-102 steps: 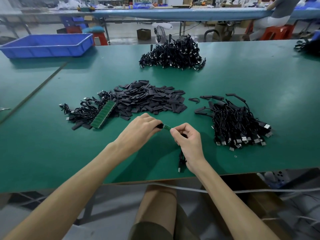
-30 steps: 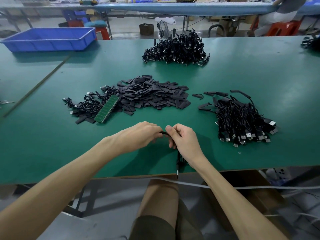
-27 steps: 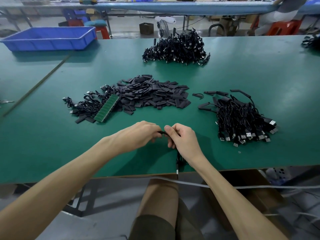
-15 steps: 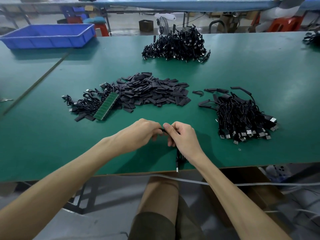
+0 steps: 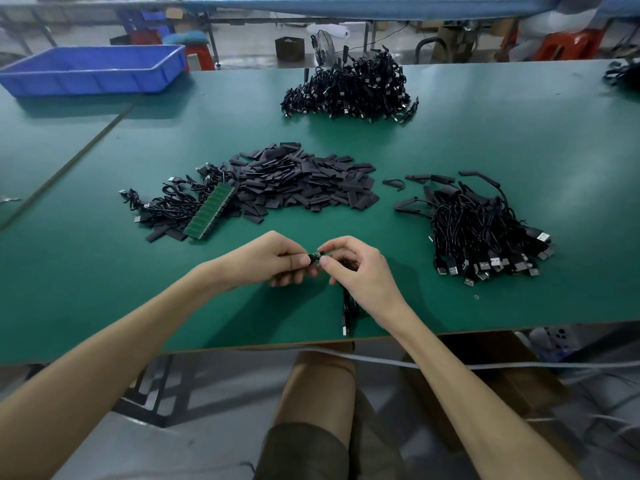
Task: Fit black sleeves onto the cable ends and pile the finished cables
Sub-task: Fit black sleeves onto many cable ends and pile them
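Observation:
My left hand [image 5: 273, 259] pinches a black sleeve [image 5: 313, 257] over the end of a thin black cable. My right hand [image 5: 356, 270] pinches the same cable end from the right; the cable [image 5: 346, 308] hangs from under that palm to the table's front edge. A heap of loose black sleeves [image 5: 304, 183] lies in the middle of the green table [image 5: 502, 140]. Left of it is a small bundle of bare cables [image 5: 169, 206] with a strip of green circuit boards [image 5: 210, 216]. A pile of sleeved cables [image 5: 481, 230] lies to the right.
A bigger heap of black cables [image 5: 349, 90] sits at the far middle of the table. A blue plastic tray [image 5: 93, 69] stands far left. Another person sits on a red stool [image 5: 568, 43] beyond the table. My knee [image 5: 322, 379] is below the front edge.
A second ago the hands were pressed together over the cable end. Now they have drawn slightly apart, and the black sleeve shows between the fingertips. The green board end seen earlier is covered.

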